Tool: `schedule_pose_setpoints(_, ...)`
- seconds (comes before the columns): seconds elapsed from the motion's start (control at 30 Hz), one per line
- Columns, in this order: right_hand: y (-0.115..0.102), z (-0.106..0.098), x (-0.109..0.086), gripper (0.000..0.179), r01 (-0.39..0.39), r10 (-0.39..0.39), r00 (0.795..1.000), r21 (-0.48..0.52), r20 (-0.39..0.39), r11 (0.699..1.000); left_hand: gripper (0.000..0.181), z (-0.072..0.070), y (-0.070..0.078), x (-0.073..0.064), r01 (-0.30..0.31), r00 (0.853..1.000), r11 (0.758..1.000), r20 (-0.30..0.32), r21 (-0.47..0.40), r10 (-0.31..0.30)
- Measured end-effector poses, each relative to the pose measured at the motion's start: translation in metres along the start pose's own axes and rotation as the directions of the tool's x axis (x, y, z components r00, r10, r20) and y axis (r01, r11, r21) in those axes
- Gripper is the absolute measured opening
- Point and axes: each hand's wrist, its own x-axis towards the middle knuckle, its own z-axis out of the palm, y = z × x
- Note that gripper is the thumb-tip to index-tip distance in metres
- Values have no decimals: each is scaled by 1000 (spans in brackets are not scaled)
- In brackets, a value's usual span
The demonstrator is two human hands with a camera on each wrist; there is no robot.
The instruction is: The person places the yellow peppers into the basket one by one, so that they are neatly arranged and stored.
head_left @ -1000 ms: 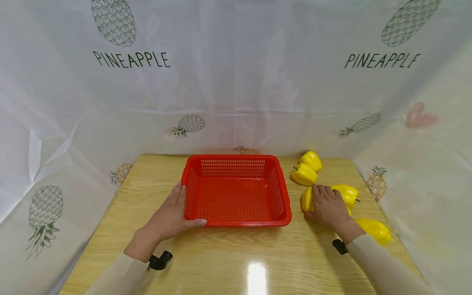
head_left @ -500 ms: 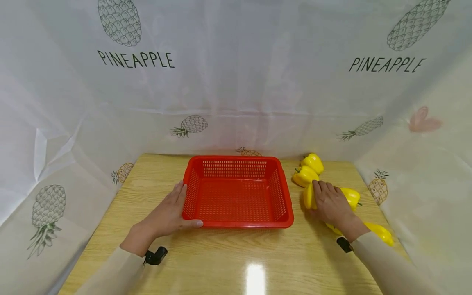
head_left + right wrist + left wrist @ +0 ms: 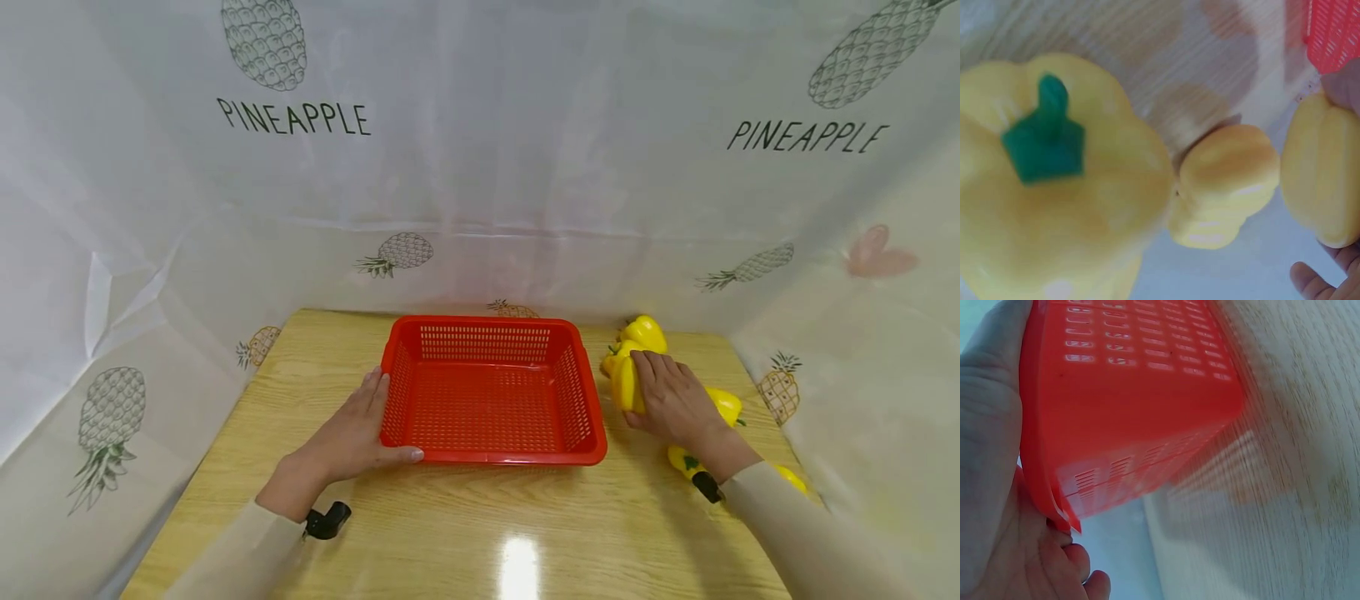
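Observation:
A red slotted plastic basket (image 3: 487, 408) stands in the middle of the wooden table with nothing inside. At its front left corner, my left hand (image 3: 348, 437) touches the rim, fingers straight along the left side and thumb along the front. To the basket's right, my right hand (image 3: 675, 404) grips a yellow bell pepper (image 3: 626, 387), thumb on one side and fingers on the other in the right wrist view. Behind the held pepper lies another yellow pepper (image 3: 645, 332), and a third (image 3: 611, 362) is partly covered by it.
More yellow peppers lie around the right forearm: one (image 3: 726, 405) beyond the hand, one (image 3: 681, 458) beside the wrist and one (image 3: 791, 477) behind the sleeve. A large pepper with a green stem (image 3: 1047, 137) is near the right wrist camera. White pineapple-print sheeting (image 3: 487, 167) surrounds the table.
My right hand, holding the pepper, has moved slightly up and away from the pepper beside it, toward the back ones. My left hand stays at the basket corner. The head view has shifted slightly.

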Motion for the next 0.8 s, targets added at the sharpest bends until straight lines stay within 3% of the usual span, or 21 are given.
schedule_pose_setpoints(0.47,12,-20,31,103,77,-75,992,15,-103,997,138,0,4,0,-15,1000,999,-12,30,16)
schedule_pose_setpoints(0.8,-27,-45,87,99,73,-72,997,78,-21,994,137,-6,7,-3,6,1000,995,8,104,-7)
